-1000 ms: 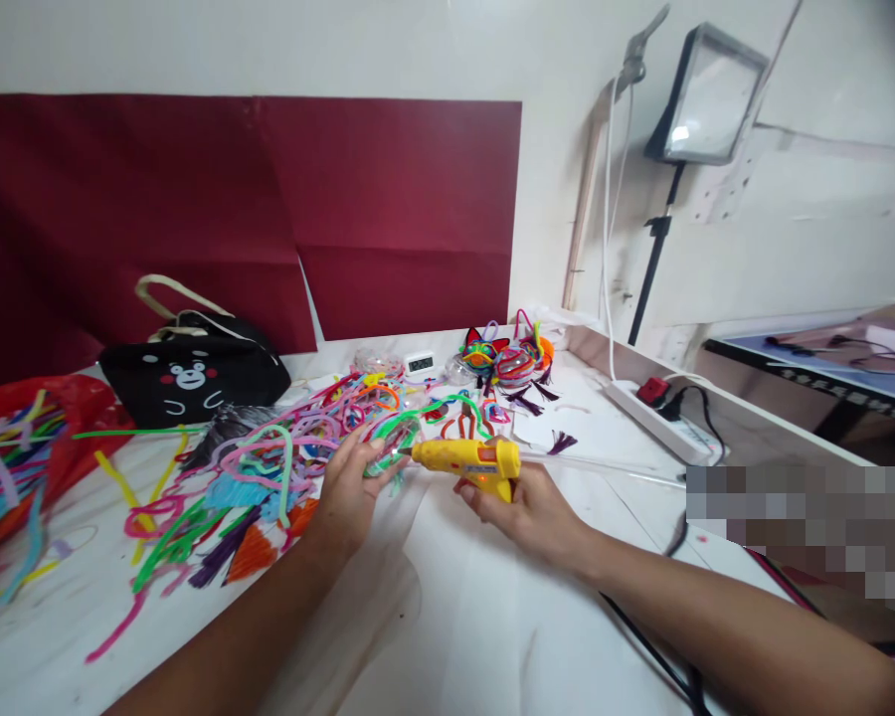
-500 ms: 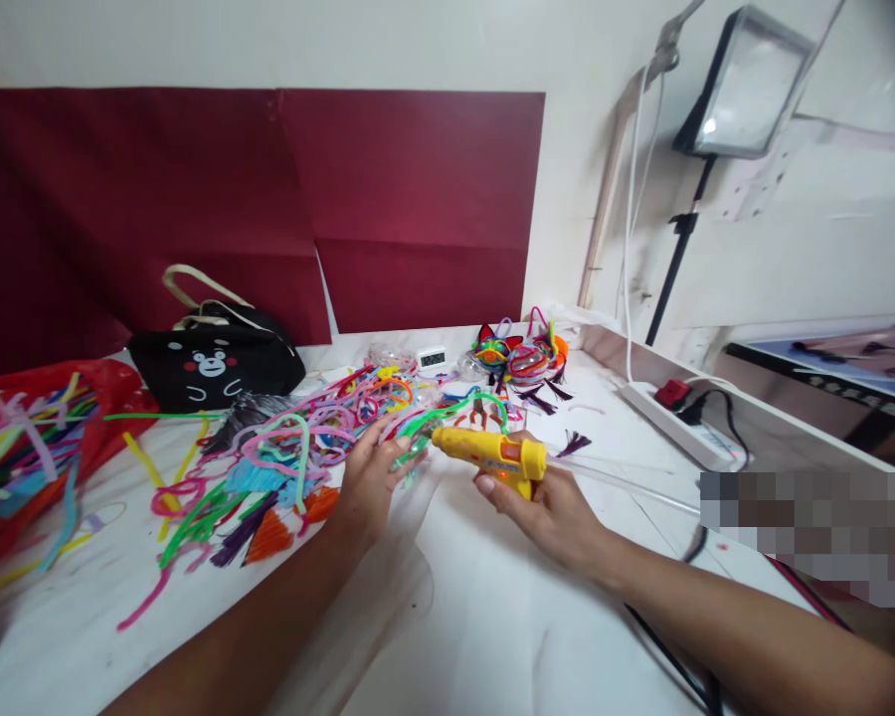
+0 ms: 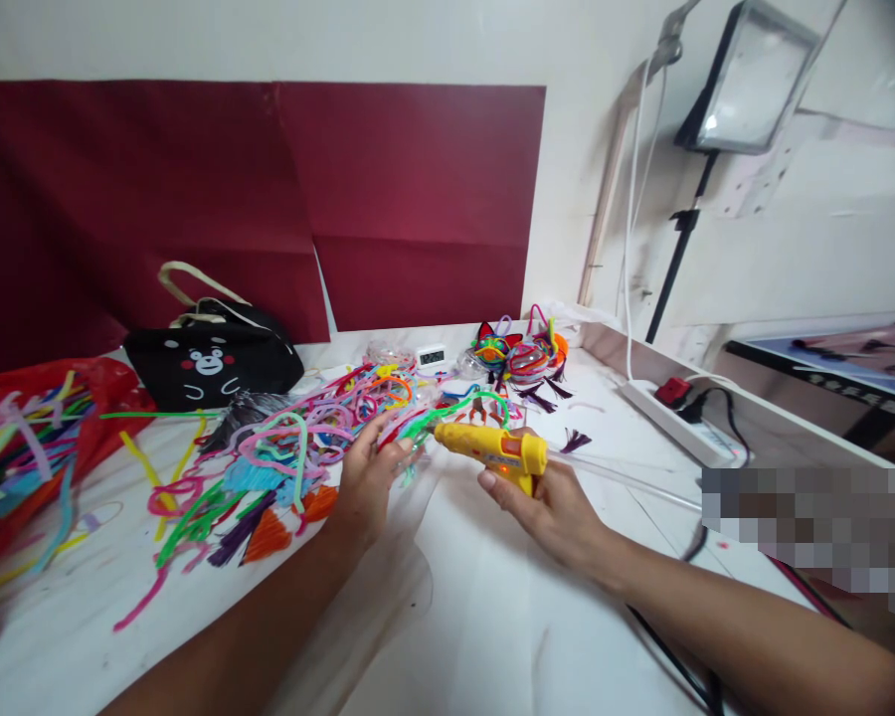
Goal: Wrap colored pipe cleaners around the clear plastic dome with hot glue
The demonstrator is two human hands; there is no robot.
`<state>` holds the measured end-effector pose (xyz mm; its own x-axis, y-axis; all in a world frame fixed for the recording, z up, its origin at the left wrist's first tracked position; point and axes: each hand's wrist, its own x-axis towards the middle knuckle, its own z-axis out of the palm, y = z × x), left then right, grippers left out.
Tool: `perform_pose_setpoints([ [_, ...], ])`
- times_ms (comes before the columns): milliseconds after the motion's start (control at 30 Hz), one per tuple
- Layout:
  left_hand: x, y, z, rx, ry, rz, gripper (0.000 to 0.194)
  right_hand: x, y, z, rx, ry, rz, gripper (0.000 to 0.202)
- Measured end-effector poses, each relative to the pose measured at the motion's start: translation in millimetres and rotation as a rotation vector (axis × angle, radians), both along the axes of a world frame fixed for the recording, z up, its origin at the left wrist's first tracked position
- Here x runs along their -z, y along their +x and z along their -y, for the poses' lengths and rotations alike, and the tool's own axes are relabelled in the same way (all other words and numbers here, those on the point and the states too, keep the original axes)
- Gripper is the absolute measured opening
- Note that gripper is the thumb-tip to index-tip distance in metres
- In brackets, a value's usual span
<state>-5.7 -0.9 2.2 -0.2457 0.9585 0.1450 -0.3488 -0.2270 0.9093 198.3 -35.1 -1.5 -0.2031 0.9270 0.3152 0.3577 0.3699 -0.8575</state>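
Note:
In my right hand (image 3: 556, 502) is a yellow hot glue gun (image 3: 492, 447), its nozzle pointing left and a clear glue stick (image 3: 626, 477) running out of its back. A small orange-red light glows on its body. My left hand (image 3: 369, 472) is closed around a clear plastic piece with green pipe cleaner (image 3: 422, 423) on it; its full shape is hidden by my fingers. The nozzle is right at this piece, but I cannot tell whether it touches. Behind them lie pliers with orange handles (image 3: 477, 410).
Pipe cleaners (image 3: 290, 438) and tassels (image 3: 268, 537) spread across the left. A red bag (image 3: 126, 398) of pipe cleaners and a black bag (image 3: 213, 368) stand beyond. At the back are a small digital clock (image 3: 431, 356) and colourful masks (image 3: 529, 358). A power strip (image 3: 678, 423) lies right.
My left fingers have drawn in and turned slightly around the green piece. The glue gun stays almost in place, its nozzle still at the piece. The view has shifted a little.

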Motion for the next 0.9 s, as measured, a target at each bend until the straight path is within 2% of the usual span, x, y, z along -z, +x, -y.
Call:
perform_pose_setpoints([
  [333,-1.1,0.8,2.7,-0.007,-0.004,-0.027,0.057,-3.3,-0.3,-0.9,-0.005,0.033,-0.033,0.033],
  [600,5.5,-3.5,0.2,0.01,0.054,-0.115,0.057,0.2,0.3,-0.4,-0.035,0.041,-0.039,0.034],
  [900,5.0,-4.2,0.1,0.021,0.047,-0.13,0.059,-0.7,1.5,-1.6,-0.044,0.078,-0.025,0.031],
])
